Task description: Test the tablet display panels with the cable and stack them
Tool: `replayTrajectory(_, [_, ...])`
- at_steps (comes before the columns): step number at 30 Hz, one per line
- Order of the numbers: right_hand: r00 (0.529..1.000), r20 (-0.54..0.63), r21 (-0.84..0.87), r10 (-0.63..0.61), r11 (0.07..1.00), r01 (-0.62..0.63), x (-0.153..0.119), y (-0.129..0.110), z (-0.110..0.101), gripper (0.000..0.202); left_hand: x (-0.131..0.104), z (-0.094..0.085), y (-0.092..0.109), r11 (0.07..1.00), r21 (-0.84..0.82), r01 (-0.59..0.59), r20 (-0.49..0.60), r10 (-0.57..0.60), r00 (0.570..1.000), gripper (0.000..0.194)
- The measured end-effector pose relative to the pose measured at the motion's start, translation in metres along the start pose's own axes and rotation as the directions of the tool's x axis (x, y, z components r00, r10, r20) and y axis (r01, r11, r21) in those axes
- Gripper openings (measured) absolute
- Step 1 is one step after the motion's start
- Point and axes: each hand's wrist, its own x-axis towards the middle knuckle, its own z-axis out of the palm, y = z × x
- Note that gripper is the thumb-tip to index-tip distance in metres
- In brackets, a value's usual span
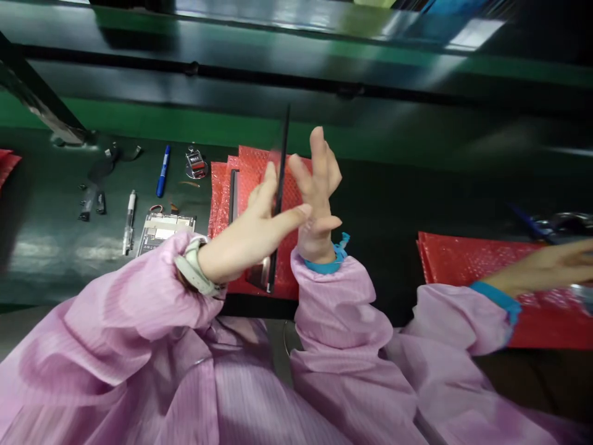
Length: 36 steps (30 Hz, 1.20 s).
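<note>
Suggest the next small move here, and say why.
Probably bring the right hand in to steady the thin dark panel: only the left hand appears to grip it, it stands on edge above the red bags, and the right hand is open beside it.

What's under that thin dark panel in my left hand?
Red bubble-wrap bags lie beneath the panel. It and your left hand cover part of them; what's behind can't be seen.

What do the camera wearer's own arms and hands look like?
The sleeves are loose, pink and finely striped. The left hand is ungloved, with a pale green strap at the wrist; the right hand, also ungloved, has a blue wristband with a loose end sticking out.
</note>
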Motion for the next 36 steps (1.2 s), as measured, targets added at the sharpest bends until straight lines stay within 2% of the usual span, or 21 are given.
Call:
replayTrajectory(3, [1.000,-0.030,-0.009,-0.007,1.000,0.007,-0.001,-0.002,0.000,0.078,-0.018,0.004,0.009,0.997,-0.007,0.081,0.041,-0.081,0.996,0.072])
replayTrajectory(5, [0.997,-0.065,-0.018,-0.037,0.999,0.036,-0.002,0.000,0.000,0.080,-0.041,-0.001,0.017,0.997,0.071,0.003,-0.019,-0.002,1.000,0.063])
replayTrajectory(7, [0.995,-0.087,-0.037,-0.047,0.998,0.044,-0.004,0.001,-0.001,0.082,-0.068,-0.014,0.015,0.964,0.227,-0.138,-0.076,0.159,0.984,0.043])
replayTrajectory(9, [0.996,-0.089,-0.053,-0.005,0.999,0.000,-0.006,0.002,-0.001,0.080,-0.096,-0.034,0.001,0.841,0.483,-0.242,-0.100,0.327,0.940,0.025])
replayTrajectory(11, [0.995,-0.085,-0.069,0.050,0.996,-0.056,-0.007,0.001,-0.001,0.080,-0.119,-0.058,-0.022,0.640,0.748,-0.172,-0.091,0.357,0.930,0.021])
replayTrajectory(13, [0.994,-0.085,-0.065,0.067,0.995,-0.073,-0.008,-0.002,-0.001,0.080,-0.137,-0.079,-0.047,0.454,0.889,-0.048,-0.086,0.270,0.959,0.021])
replayTrajectory(15, [0.994,-0.096,-0.037,0.047,0.998,-0.051,-0.008,-0.004,0.000,0.079,-0.149,-0.094,-0.066,0.330,0.943,0.033,-0.088,0.153,0.984,0.027])
replayTrajectory(18, [0.992,-0.122,-0.014,0.021,1.000,-0.023,-0.008,-0.006,0.002,0.076,-0.160,-0.100,-0.079,0.234,0.970,0.064,-0.081,0.063,0.995,0.037])
replayTrajectory(24, [0.988,-0.144,-0.023,0.061,0.998,-0.065,-0.008,-0.007,0.003,0.075,-0.162,-0.093,-0.080,0.106,0.994,0.041,-0.048,0.064,0.997,0.043])
replayTrajectory(36, [0.987,-0.145,-0.032,0.067,0.997,-0.073,-0.007,-0.006,0.005,0.073,-0.159,-0.088,-0.077,0.027,0.999,0.039,-0.041,0.044,0.998,0.042])
